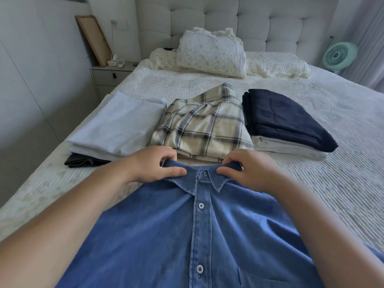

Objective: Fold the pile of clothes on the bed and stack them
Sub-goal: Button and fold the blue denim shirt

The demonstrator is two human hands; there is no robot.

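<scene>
Head view: three folded stacks lie in a row across the bed. At left is a pale grey stack over a dark garment; at centre, a cream plaid shirt; at right, a navy garment atop white folded cloth. One blue denim shirt, buttoned, four buttons visible, lies front-up nearest the camera, just before the plaid shirt. The left hand and right hand each pinch the collar at its ends, fingers curled over the band, thumbs beneath. Two pillows rest against the tufted headboard.
</scene>
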